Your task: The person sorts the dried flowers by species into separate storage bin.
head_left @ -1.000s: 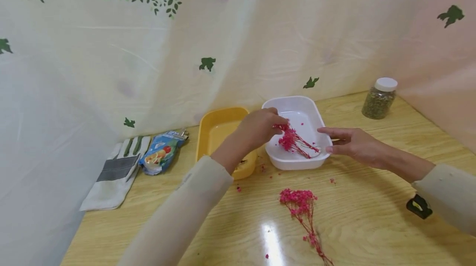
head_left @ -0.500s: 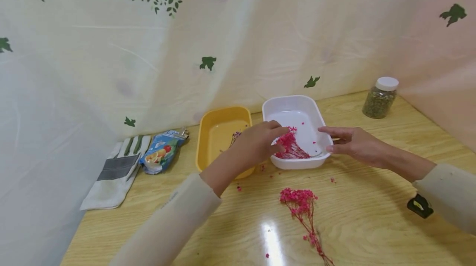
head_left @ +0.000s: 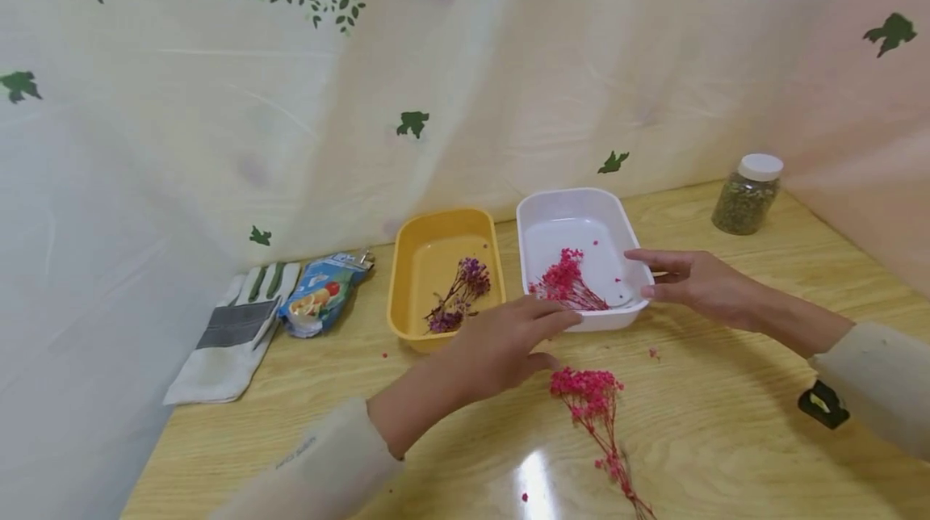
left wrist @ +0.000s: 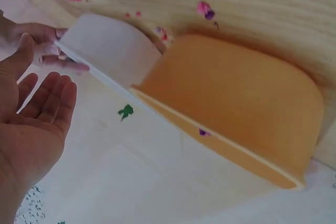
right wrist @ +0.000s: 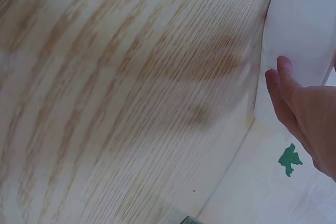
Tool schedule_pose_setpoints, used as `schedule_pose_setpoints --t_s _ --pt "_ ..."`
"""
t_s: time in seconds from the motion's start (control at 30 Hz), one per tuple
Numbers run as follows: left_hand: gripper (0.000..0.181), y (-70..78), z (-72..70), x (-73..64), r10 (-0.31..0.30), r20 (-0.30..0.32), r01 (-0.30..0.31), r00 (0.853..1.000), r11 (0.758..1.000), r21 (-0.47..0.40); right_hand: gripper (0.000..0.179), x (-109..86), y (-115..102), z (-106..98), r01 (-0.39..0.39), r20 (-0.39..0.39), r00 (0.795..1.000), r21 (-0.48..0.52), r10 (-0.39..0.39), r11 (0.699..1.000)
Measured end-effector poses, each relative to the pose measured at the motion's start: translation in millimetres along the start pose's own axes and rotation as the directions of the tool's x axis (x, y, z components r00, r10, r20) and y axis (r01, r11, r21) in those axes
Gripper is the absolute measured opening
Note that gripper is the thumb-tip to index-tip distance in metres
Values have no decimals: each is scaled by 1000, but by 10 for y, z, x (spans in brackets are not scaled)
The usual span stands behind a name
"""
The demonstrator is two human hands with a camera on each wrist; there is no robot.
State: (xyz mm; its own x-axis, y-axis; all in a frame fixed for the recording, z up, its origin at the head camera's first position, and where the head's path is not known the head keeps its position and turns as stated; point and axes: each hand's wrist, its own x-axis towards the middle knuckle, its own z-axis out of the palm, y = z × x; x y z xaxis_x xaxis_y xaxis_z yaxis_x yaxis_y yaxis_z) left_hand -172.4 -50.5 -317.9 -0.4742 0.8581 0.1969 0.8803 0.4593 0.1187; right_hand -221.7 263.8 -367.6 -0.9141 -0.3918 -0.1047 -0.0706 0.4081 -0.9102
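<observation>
My left hand is held over the table with its fingers loosely extended and nothing in them, between the white tub and a bunch of pink dried flowers lying on the wood. In the left wrist view its palm and relaxed fingers show plainly. A second pink dried bunch lies inside the white tub, by its near wall. At the tub's right side my right hand holds the rim with thumb and fingers; the right wrist view shows fingers against the outer wall.
A yellow tub with purple dried flowers stands left of the white one. Farther left are a blue pouch and work gloves. A lidded jar is back right, a black object near the right sleeve. Petals are scattered about.
The left hand has laid the pink bunch in the white tub, let go of it and drawn back toward the bunch on the table. The right hand has stayed at the tub's rim.
</observation>
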Motion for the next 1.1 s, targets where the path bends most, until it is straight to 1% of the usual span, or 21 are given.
schedule_pose_setpoints --t_s 0.1,0.13,0.23,0.3,0.37,0.5,0.53,0.6,0.67,0.77,0.87,1.1 --pt "60 69 101 10 66 19 -66 998 998 6 65 -7 3 0 -4 0 1000 2 4 1000" --pt "63 92 138 21 85 35 -85 996 996 7 65 -8 5 -1 -7 0 1000 -1 7 1000" --pt "68 164 250 63 115 122 -120 986 992 37 66 -8 9 -3 -22 -1 1000 -8 22 1000" --pt "70 206 320 89 110 193 -121 975 991 49 66 -8 17 -6 -17 4 1000 -6 17 1000" --pt "70 245 379 107 92 261 -110 961 992 55 65 -7 23 -4 -19 8 1000 -1 19 1000" --pt "62 284 444 122 63 337 -74 939 997 19 64 -5 25 2 -23 8 1000 -20 23 1000" --pt "60 287 455 125 60 348 -68 936 998 13 65 -5 22 3 -28 8 1000 -21 28 999" --pt "52 284 475 126 58 360 -64 931 998 4 65 -4 16 3 -31 8 999 -21 31 999" --pt "45 273 500 122 63 356 -72 932 997 10 66 -1 10 2 -33 13 999 -11 33 999" --pt "36 247 539 101 88 326 -100 941 995 19 66 5 6 1 -30 17 999 15 30 999" --pt "31 225 565 88 104 297 -119 949 992 32 67 9 4 0 -23 18 1000 33 22 999" --pt "24 212 577 88 81 291 -87 953 996 7 66 11 0 -3 -16 15 1000 34 16 999"
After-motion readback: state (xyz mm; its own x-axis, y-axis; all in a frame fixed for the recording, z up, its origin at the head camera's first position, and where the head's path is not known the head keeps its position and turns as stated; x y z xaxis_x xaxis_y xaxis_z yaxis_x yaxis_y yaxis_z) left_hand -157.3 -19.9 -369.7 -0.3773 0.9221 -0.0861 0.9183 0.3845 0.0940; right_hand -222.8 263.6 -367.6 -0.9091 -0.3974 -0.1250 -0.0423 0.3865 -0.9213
